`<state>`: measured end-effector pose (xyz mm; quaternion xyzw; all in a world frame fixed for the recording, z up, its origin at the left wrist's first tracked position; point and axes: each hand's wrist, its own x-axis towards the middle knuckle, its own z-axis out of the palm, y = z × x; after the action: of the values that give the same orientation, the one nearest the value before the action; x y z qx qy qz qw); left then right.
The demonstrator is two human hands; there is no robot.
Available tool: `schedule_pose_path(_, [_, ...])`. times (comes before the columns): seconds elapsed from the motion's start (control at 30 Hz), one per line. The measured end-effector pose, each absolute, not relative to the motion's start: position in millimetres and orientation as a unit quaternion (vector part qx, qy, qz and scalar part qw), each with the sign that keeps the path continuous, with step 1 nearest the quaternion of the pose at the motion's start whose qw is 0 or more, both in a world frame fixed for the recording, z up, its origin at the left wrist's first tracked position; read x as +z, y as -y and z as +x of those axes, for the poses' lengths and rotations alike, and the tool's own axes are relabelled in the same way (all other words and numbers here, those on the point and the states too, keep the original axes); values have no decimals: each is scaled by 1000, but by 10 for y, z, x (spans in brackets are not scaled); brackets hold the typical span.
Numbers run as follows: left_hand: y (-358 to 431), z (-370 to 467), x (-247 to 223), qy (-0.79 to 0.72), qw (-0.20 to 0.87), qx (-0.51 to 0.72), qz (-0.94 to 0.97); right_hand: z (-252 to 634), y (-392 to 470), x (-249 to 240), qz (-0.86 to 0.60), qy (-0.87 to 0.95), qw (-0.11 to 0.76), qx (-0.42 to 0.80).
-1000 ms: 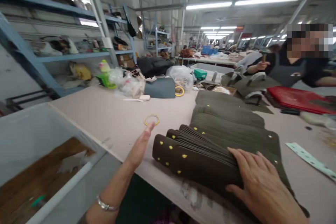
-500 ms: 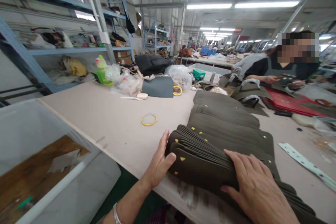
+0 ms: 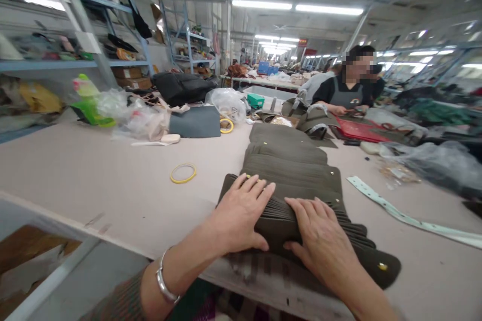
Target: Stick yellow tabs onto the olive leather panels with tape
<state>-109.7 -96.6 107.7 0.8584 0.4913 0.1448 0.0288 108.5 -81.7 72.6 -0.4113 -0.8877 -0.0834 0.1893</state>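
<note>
Many dark olive, round-ended flat panels (image 3: 280,233) lean on one another in an overlapping row on the table. Small gold-coloured fittings show near some of their ends. My left hand (image 3: 239,218) lies over the near panels, its fingers across their top edges and the thumb against the front face. Beside it, my right hand (image 3: 324,230) grips the same near bundle, thumb in front and fingers over the top. Only a short gap parts the two hands. The fingers cover part of the panels' upper edges.
A roll of yellow tape (image 3: 183,173) lies left of the panels on the pale table (image 3: 113,175). A perforated mint strip (image 3: 391,208) is at the right. Plastic bags (image 3: 226,103) and a grey sheet (image 3: 195,122) sit farther back. Across the table is a co-worker (image 3: 348,88).
My left hand has moved from the panels' left end onto their top, closer to my right hand. The near panels have spread out more at the right. The view has turned right.
</note>
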Motion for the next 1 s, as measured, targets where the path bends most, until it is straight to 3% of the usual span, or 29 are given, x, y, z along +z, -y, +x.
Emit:
schedule_pose_path(0.13, [816, -992, 1032, -502, 14, 108, 858, 1271, 944, 852, -419, 880, 224, -27])
schedule_pose_path(0.27, [753, -1055, 947, -490, 12, 132, 861, 1850, 1134, 681, -551, 733, 399, -9])
schedule_pose_path(0.33, [749, -1070, 947, -487, 14, 132, 863, 2172, 1203, 477, -652, 612, 446, 36])
schedule_pose_path(0.43, [747, -1066, 965, -482, 23, 134, 865, 2478, 1226, 192, -678, 523, 469, 215])
schedule_pose_path(0.5, [745, -1066, 964, -483, 26, 134, 865, 2528, 1227, 113, -660, 513, 476, 274])
schedule_pose_path(0.73, [774, -1085, 931, -471, 22, 116, 874, 2359, 1285, 243, -617, 553, 525, 195])
schedule_pose_path(1.0, [816, -1075, 949, -451, -1, 103, 887, 2280, 1211, 238, -561, 628, 495, 214])
